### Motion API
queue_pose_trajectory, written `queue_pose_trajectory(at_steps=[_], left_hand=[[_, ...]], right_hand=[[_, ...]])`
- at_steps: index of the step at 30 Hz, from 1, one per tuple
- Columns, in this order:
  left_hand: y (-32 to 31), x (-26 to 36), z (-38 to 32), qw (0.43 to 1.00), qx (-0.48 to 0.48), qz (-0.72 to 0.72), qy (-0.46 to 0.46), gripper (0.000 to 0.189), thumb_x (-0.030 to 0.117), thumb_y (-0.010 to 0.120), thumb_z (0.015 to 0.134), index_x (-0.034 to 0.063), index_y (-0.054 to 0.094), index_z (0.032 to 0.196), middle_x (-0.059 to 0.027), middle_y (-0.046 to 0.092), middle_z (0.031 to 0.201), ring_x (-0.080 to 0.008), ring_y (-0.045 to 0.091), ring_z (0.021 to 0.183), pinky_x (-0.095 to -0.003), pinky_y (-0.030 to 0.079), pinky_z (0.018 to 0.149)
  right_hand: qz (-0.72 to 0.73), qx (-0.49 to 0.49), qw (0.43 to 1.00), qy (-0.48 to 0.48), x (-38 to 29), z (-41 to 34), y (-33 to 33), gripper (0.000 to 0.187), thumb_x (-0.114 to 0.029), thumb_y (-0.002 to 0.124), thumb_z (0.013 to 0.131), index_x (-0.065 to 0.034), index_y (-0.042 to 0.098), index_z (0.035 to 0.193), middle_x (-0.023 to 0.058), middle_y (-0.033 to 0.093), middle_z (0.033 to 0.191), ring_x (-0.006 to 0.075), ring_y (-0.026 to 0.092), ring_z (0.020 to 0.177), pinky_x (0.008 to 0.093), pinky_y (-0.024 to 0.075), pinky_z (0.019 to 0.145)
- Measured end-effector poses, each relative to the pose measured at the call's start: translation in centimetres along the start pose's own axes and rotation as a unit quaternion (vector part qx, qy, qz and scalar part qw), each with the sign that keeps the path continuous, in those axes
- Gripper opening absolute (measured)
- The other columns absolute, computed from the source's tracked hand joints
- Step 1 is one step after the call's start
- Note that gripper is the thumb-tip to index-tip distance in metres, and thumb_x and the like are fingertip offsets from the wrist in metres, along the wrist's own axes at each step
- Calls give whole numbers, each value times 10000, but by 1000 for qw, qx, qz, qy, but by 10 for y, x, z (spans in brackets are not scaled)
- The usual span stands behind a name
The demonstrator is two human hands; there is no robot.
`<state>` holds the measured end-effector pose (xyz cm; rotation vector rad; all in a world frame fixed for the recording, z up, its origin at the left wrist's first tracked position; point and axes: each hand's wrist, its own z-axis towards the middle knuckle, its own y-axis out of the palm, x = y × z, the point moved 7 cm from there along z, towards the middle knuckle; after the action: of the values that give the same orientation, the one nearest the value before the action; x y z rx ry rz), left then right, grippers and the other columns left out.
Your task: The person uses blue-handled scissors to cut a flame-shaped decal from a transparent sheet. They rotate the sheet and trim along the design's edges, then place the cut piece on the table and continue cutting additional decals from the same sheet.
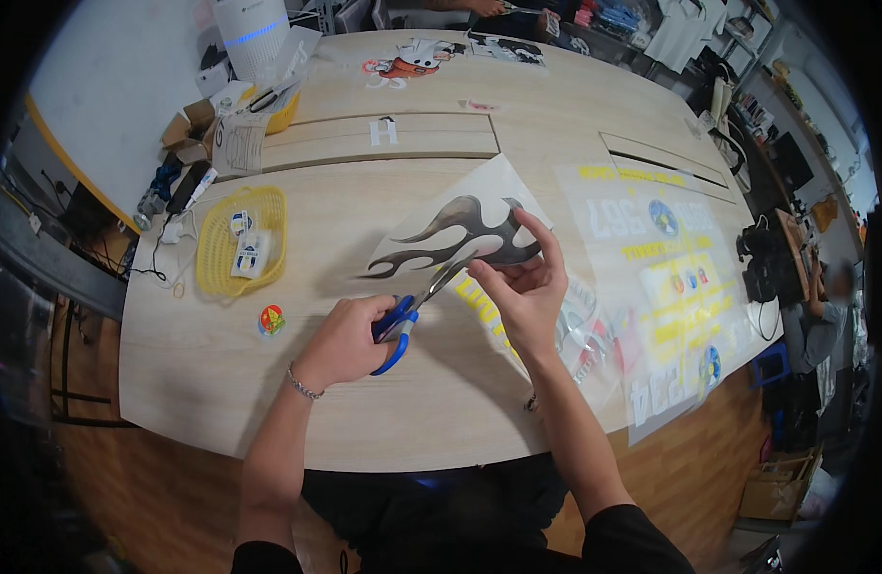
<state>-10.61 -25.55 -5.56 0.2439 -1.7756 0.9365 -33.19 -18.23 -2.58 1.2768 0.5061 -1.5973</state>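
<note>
My left hand (349, 337) grips the blue handles of a pair of scissors (412, 308), fingers wrapped round the loops. The metal blades point up and to the right, their tips at the lower edge of a sheet of film (502, 183) that bears a dark flame design. My right hand (530, 280) pinches this sheet at its right side between thumb and fingers, raised over the wooden table. How far apart the blades stand is hard to tell. Under and beside my right hand lie clear printed films with yellow lettering.
A yellow plastic basket (205, 247) with small packets stands at the left, a round sticker (272, 321) near it. Large printed transfer films (599, 287) cover the table's right part. A white letter cutout (383, 133) lies farther back. Other people are at the far edge and right.
</note>
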Motion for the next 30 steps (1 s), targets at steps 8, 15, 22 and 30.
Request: queue_pose_trajectory(at_steps=[8,15,22,30], left_hand=[[-4,-2,-1,1000,-3,11,-6,217,157,825,925,-24,753,1022,-120,653,699,-197,490,609,-371,456,615],[-5,0,-1,999,-9,38,-4,222,162,822,920,-24,764,1026,-122,648,691,-197,501,605,-369,464,619],[-3,-2,-2,1000,-13,17,-14,228,166,812,924,-25,761,1037,-120,642,690,-196,485,608,-364,462,622],[-3,7,-2,998,-7,67,-2,251,175,817,914,-14,751,1066,-125,675,721,-243,577,620,-390,501,646]], right_hand=[[-43,-36,998,4,-5,0,6,868,97,847,909,21,413,1657,202,649,1390,240,795,1112,306,692,914],[-52,-49,997,28,-7,0,7,923,106,840,901,14,362,1685,229,588,1470,244,799,1108,280,692,892],[-46,-49,997,25,-11,1,7,944,110,842,898,-2,349,1695,242,624,1438,236,804,1076,279,689,869],[-22,-50,998,40,-7,1,6,979,116,855,890,-11,332,1708,250,682,1419,236,810,1058,286,683,881]])
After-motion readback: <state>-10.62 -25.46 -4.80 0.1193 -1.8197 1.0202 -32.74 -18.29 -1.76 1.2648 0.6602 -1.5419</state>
